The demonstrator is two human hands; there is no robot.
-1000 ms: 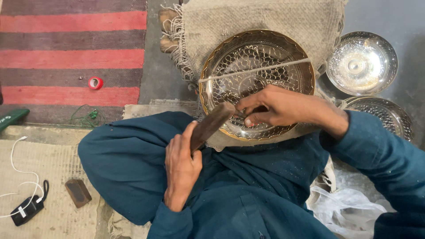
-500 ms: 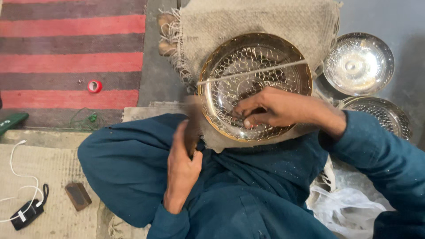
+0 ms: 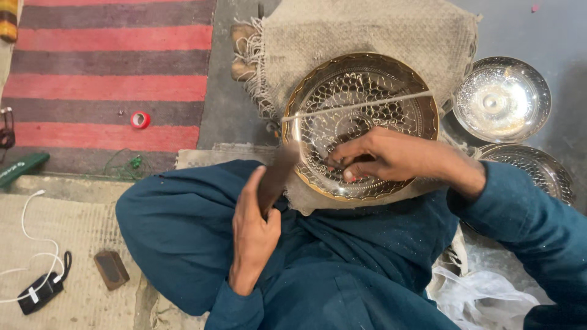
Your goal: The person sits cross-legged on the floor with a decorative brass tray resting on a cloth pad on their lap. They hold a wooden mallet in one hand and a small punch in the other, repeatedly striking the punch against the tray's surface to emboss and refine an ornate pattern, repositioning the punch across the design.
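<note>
Mallet [image 3: 276, 177] now blurred mid-swing in clenched left hand [image 3: 252, 235], lower than a second ago: a strike is underway. Right hand [image 3: 382, 156] stays pinched on a small punch, barely visible, inside the brass plate [image 3: 361, 125] on burlap [image 3: 367, 30].

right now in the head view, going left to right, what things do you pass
white cable → small brown block → red tape roll → left hand gripping a wooden mallet → right hand on the patterned brass bowl → plain silver bowl
</note>
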